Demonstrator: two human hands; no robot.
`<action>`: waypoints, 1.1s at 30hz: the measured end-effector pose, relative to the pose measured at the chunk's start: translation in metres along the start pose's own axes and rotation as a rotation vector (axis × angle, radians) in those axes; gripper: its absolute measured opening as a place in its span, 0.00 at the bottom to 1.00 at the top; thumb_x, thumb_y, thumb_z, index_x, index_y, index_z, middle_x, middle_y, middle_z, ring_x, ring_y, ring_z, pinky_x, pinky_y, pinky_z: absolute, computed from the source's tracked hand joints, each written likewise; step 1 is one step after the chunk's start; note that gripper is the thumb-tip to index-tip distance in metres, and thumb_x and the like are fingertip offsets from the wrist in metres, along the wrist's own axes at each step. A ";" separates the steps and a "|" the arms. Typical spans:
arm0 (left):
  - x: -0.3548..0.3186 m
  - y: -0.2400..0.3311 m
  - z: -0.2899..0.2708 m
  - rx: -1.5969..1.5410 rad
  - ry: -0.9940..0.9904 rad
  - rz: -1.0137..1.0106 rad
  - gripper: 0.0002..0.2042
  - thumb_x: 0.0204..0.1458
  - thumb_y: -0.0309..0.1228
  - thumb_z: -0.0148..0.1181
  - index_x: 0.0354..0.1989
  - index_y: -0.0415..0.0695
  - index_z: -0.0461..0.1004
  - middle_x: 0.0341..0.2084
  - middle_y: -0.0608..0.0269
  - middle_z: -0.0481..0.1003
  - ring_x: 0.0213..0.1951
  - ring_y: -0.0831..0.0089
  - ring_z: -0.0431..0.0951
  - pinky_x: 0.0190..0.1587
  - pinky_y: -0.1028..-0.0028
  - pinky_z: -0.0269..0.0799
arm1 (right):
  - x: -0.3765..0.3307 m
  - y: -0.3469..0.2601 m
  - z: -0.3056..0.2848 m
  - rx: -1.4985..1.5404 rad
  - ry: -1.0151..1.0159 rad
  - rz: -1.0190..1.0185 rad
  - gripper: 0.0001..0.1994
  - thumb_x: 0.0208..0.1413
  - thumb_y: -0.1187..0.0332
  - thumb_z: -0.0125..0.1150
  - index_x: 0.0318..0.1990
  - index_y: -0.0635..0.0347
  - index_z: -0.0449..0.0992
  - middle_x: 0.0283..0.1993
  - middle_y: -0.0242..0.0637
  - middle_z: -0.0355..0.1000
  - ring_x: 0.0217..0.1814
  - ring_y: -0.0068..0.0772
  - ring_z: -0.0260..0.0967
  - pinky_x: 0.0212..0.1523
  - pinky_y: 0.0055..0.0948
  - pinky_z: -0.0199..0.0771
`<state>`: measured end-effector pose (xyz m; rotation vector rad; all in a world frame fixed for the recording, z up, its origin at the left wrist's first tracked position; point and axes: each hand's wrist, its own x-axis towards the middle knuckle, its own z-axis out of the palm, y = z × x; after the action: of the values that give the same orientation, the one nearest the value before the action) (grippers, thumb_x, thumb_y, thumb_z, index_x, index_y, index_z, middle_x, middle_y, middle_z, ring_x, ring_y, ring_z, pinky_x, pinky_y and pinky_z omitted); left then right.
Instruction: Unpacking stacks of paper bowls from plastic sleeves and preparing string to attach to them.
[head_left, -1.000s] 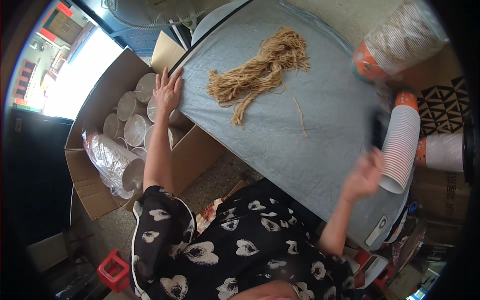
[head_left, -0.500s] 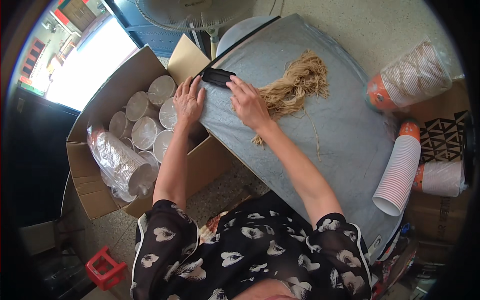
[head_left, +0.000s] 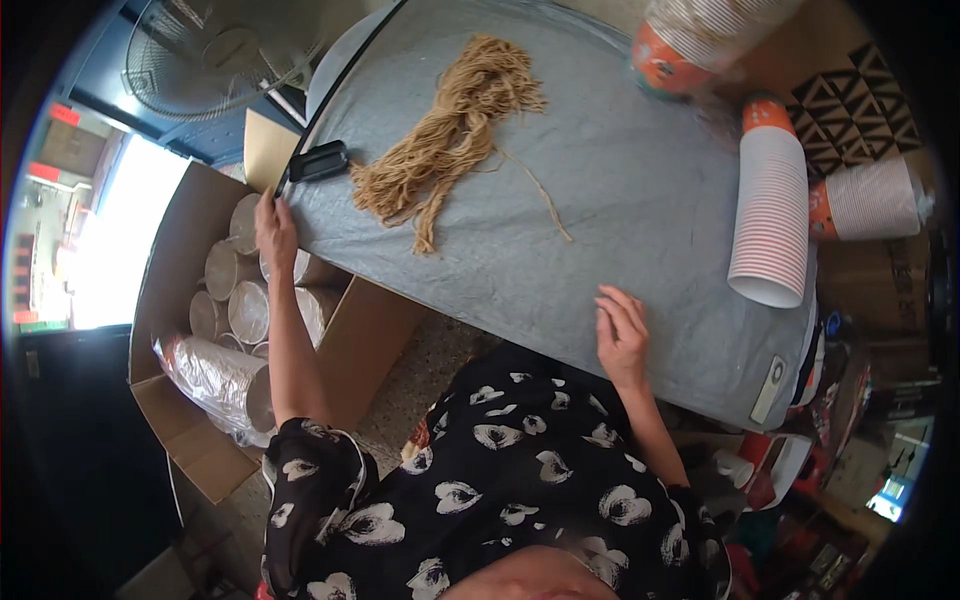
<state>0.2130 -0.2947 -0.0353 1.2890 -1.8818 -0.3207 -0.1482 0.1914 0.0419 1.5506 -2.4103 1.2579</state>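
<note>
My left hand (head_left: 274,226) grips the left edge of the grey-covered table (head_left: 640,200), just below a small black tool (head_left: 318,161) lying at that edge. My right hand (head_left: 622,335) rests flat with fingers apart on the near edge of the table, holding nothing. A bundle of tan twine (head_left: 450,135) lies on the cover between the tool and the table's middle, with one loose strand trailing right.
An open cardboard box (head_left: 190,300) with sleeves of stacked cups stands on the floor at left. Stacks of white and orange paper cups (head_left: 768,215) lie at the table's right side. A fan (head_left: 205,60) stands beyond the box.
My right hand has come back from the black tool at the far left edge to the near edge. My left hand slid down to the cover's edge.
</note>
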 end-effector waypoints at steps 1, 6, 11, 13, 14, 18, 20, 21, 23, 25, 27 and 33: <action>-0.003 0.023 -0.003 0.135 0.104 0.081 0.17 0.65 0.32 0.55 0.60 0.41 0.75 0.55 0.51 0.77 0.58 0.53 0.76 0.63 0.59 0.68 | -0.015 0.012 -0.011 -0.023 0.041 0.056 0.08 0.56 0.81 0.62 0.44 0.65 0.80 0.54 0.41 0.78 0.54 0.47 0.74 0.56 0.40 0.72; -0.029 0.179 0.003 0.002 0.140 0.381 0.19 0.55 0.19 0.62 0.56 0.42 0.77 0.54 0.51 0.77 0.59 0.51 0.74 0.65 0.56 0.67 | -0.054 0.035 -0.029 -0.110 0.135 0.146 0.09 0.58 0.81 0.61 0.45 0.66 0.79 0.55 0.41 0.77 0.53 0.46 0.73 0.56 0.40 0.70; -0.055 0.288 0.077 -0.263 -0.330 0.718 0.19 0.56 0.24 0.63 0.57 0.49 0.78 0.59 0.59 0.75 0.64 0.57 0.72 0.67 0.54 0.61 | -0.059 0.034 -0.026 -0.139 0.119 0.115 0.11 0.57 0.80 0.61 0.47 0.65 0.80 0.59 0.39 0.75 0.58 0.45 0.71 0.60 0.40 0.69; -0.078 0.328 0.098 -0.085 -0.498 0.831 0.20 0.65 0.39 0.56 0.65 0.54 0.72 0.65 0.62 0.71 0.73 0.59 0.60 0.73 0.46 0.46 | -0.058 0.037 -0.026 -0.120 0.122 0.115 0.11 0.57 0.80 0.61 0.47 0.65 0.80 0.59 0.39 0.75 0.59 0.45 0.71 0.60 0.40 0.69; -0.084 0.335 0.109 -0.018 -0.548 0.874 0.21 0.68 0.44 0.52 0.67 0.56 0.70 0.66 0.63 0.70 0.75 0.61 0.57 0.74 0.44 0.42 | -0.057 0.036 -0.026 -0.115 0.122 0.108 0.11 0.57 0.80 0.60 0.47 0.66 0.80 0.59 0.40 0.75 0.59 0.46 0.71 0.60 0.40 0.69; -0.081 0.333 0.111 0.160 -0.723 0.874 0.18 0.68 0.48 0.50 0.59 0.58 0.78 0.62 0.63 0.73 0.67 0.64 0.66 0.70 0.44 0.48 | -0.060 0.037 -0.026 -0.094 0.138 0.102 0.11 0.57 0.80 0.60 0.48 0.66 0.80 0.59 0.41 0.75 0.59 0.47 0.71 0.60 0.40 0.70; -0.078 0.315 0.095 0.022 -0.690 0.715 0.16 0.67 0.45 0.54 0.53 0.52 0.81 0.46 0.61 0.82 0.51 0.65 0.78 0.67 0.51 0.57 | -0.060 0.038 -0.027 -0.086 0.144 0.108 0.11 0.57 0.79 0.60 0.47 0.66 0.80 0.59 0.40 0.75 0.59 0.47 0.71 0.60 0.40 0.70; -0.074 0.307 0.084 -0.088 -0.690 0.594 0.15 0.66 0.43 0.56 0.52 0.50 0.82 0.40 0.60 0.84 0.45 0.64 0.82 0.64 0.55 0.65 | -0.060 0.039 -0.027 -0.078 0.143 0.106 0.11 0.57 0.79 0.60 0.47 0.66 0.80 0.59 0.40 0.75 0.59 0.47 0.71 0.60 0.40 0.70; -0.067 0.279 0.069 -0.232 -0.460 0.367 0.10 0.62 0.35 0.60 0.44 0.46 0.84 0.33 0.59 0.84 0.33 0.59 0.85 0.36 0.64 0.80 | -0.061 0.039 -0.025 -0.083 0.143 0.106 0.11 0.57 0.80 0.60 0.47 0.65 0.80 0.59 0.40 0.76 0.59 0.47 0.71 0.60 0.40 0.69; -0.055 0.266 0.047 -0.014 -0.420 0.310 0.12 0.59 0.38 0.63 0.43 0.45 0.84 0.33 0.57 0.84 0.33 0.59 0.85 0.38 0.61 0.79 | -0.059 0.037 -0.027 -0.115 0.140 0.118 0.11 0.56 0.80 0.61 0.47 0.65 0.80 0.58 0.40 0.76 0.59 0.47 0.71 0.60 0.40 0.69; -0.061 0.254 0.030 0.228 -0.473 0.355 0.17 0.54 0.45 0.68 0.41 0.44 0.84 0.33 0.55 0.83 0.35 0.55 0.83 0.40 0.61 0.79 | -0.053 0.033 -0.025 -0.081 0.130 0.117 0.11 0.56 0.80 0.61 0.47 0.65 0.80 0.57 0.40 0.76 0.58 0.47 0.71 0.60 0.42 0.69; -0.071 0.233 0.031 -0.131 -0.322 0.193 0.06 0.50 0.26 0.69 0.33 0.40 0.78 0.27 0.59 0.80 0.30 0.65 0.81 0.37 0.69 0.78 | -0.021 -0.001 -0.004 0.127 0.041 0.063 0.11 0.58 0.80 0.62 0.48 0.66 0.79 0.49 0.40 0.79 0.49 0.42 0.76 0.49 0.37 0.76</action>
<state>0.0472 -0.1365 0.0517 1.0036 -2.1958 -0.5658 -0.1386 0.2102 0.0367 1.4720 -2.4162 1.4659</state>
